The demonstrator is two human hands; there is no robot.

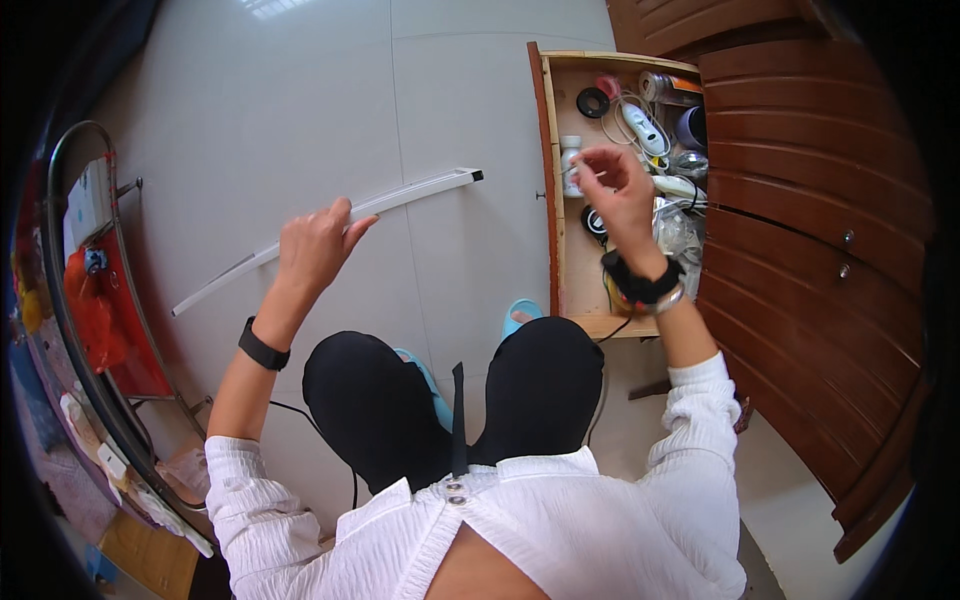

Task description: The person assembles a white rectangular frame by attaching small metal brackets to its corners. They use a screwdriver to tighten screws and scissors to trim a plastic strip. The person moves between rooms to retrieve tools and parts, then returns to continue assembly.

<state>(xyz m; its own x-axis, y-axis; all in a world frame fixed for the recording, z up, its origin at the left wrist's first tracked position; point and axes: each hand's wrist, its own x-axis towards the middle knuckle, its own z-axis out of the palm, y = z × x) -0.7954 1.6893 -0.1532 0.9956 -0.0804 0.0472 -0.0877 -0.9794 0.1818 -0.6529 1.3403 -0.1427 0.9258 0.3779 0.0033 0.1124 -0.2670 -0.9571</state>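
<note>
My left hand (319,244) is closed around a long, thin white bar (412,193) with a black end cap, held slanting above the floor. My right hand (616,184) is over the open wooden drawer (556,247), thumb and fingertips pinched on a small thin thing too small to name. Just behind its fingertips stands or lies a white plastic bottle (571,146). In the drawer also lie a black ring-shaped roll (592,103), a white corded handheld device (645,129), a round black-and-white object (592,220) and clear plastic bags (679,232), partly hidden by my hand and wrist.
A dark red-brown wooden cabinet (795,150) borders the drawer on the right. At the left is a metal-framed rack (120,187) with a red plastic bag (94,315) on it. Pale tiles (300,112) cover the floor. A black cable (300,412) runs beside my legs.
</note>
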